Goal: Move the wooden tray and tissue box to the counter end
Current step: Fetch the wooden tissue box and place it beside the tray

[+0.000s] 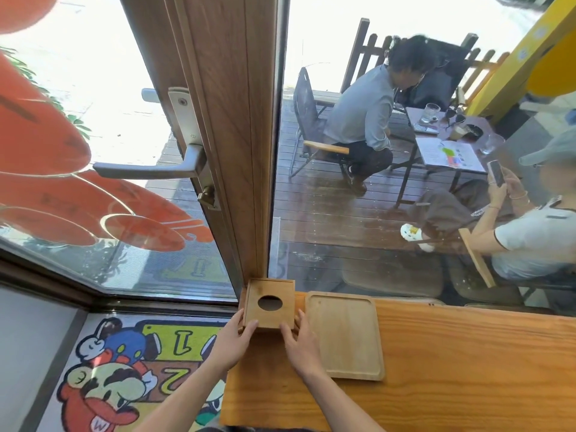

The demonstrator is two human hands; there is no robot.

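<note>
A wooden tissue box [269, 302] with a round hole in its lid stands at the far left corner of the orange wooden counter [452, 363], against the window frame. My left hand [234, 336] holds its near left corner. At the near right corner, my right hand [298, 339] grips the box with fingers up its side. The flat wooden tray [346, 336] lies just right of the box, touching or almost touching it, with nothing on it.
A wooden door frame [237, 135] with a metal lever handle [149, 169] rises behind the box. Glass runs along the counter's far edge; two people sit outside at a small table [448, 145]. A cartoon floor mat [124, 369] lies left of the counter.
</note>
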